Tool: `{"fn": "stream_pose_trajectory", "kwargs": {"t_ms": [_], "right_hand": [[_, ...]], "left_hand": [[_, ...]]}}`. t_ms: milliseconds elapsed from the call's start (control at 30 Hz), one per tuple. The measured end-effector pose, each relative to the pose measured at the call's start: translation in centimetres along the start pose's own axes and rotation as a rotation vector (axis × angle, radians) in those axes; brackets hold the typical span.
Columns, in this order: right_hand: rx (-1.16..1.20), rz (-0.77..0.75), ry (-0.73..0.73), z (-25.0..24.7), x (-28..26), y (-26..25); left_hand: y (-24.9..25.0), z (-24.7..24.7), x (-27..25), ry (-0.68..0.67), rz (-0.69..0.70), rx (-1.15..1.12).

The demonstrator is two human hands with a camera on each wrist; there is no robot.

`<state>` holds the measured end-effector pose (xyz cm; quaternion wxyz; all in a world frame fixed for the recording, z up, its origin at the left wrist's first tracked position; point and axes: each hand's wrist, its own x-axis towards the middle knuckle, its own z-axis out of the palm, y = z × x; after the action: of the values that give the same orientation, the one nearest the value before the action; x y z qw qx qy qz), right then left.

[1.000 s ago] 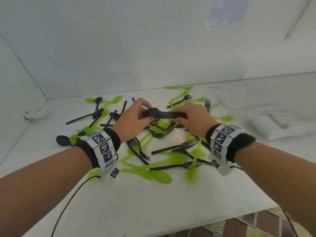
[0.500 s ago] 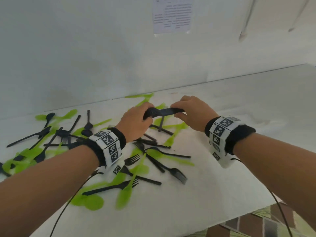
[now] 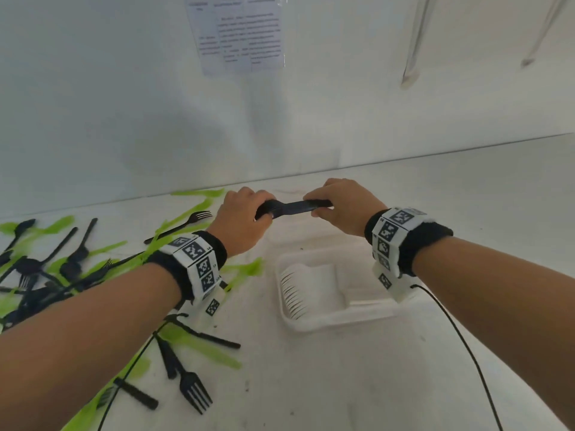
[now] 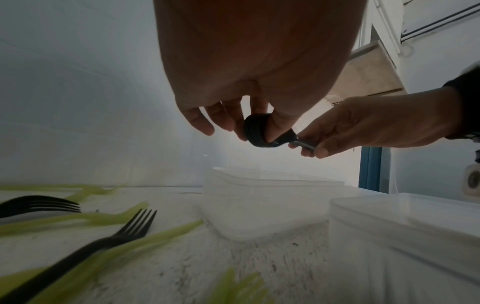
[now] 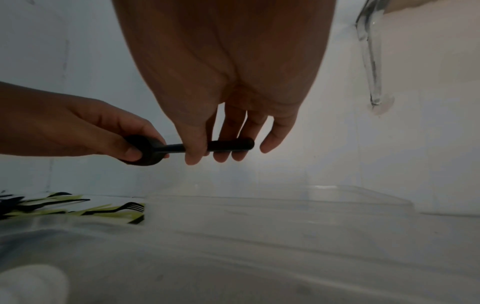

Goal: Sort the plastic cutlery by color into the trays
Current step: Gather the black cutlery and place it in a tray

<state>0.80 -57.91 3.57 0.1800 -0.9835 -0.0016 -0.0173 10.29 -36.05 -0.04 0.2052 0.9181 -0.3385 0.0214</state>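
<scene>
Both hands hold one black spoon [image 3: 291, 207] level in the air; its bowl looks layered, perhaps several nested. My left hand [image 3: 249, 217] pinches the bowl end [image 4: 255, 131]. My right hand [image 3: 337, 203] grips the handle [image 5: 233, 145] with curled fingers. They hover above two clear plastic trays: a near tray [image 3: 311, 321] and a far tray [image 4: 272, 185] directly below the spoon. A pile of black and green cutlery [image 3: 62, 269] lies to the left on the white table.
A black fork [image 3: 193, 390] and green pieces lie near my left forearm. A white wall with a taped paper sheet [image 3: 239, 32] rises close behind the trays. A black cable [image 3: 460, 343] trails from the right wristband. The table's front edge is near bottom right.
Both hands have carried the black spoon to the right, away from the cutlery pile, and now hold it over the clear trays. The view has swung right with them.
</scene>
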Motion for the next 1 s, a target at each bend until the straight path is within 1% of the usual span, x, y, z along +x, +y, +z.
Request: {"fn": "stream_pose_trajectory", "kwargs": {"t_ms": [67, 233, 400, 600, 800, 900, 1000], "right_hand": [[0.003, 0.005, -0.024, -0.2, 0.8, 1.1], [-0.010, 0.035, -0.141, -0.2, 2.6, 3.1], [-0.045, 0.073, -0.131, -0.3, 3.9, 3.9], [-0.039, 0.091, -0.126, 0.3, 6.2, 5.2], [-0.067, 0.018, -0.184, 0.0, 9.6, 5.9], [-0.118, -0.017, -0.259, 0.4, 11.2, 6.5], [-0.171, -0.055, -0.304, 1.0, 12.5, 6.9]], "left_hand": [[0.0, 0.6, 1.4, -0.019, -0.008, -0.008], [-0.2, 1.4, 4.0, -0.060, -0.020, -0.029], [-0.7, 2.5, 5.9, -0.114, -0.024, -0.035], [-1.2, 3.3, 8.0, -0.138, -0.108, 0.023], [-1.1, 3.2, 9.6, -0.187, -0.204, 0.018], [-1.3, 3.9, 10.0, -0.240, -0.233, 0.072], [-1.7, 4.9, 10.0, -0.208, -0.228, 0.090]]}}
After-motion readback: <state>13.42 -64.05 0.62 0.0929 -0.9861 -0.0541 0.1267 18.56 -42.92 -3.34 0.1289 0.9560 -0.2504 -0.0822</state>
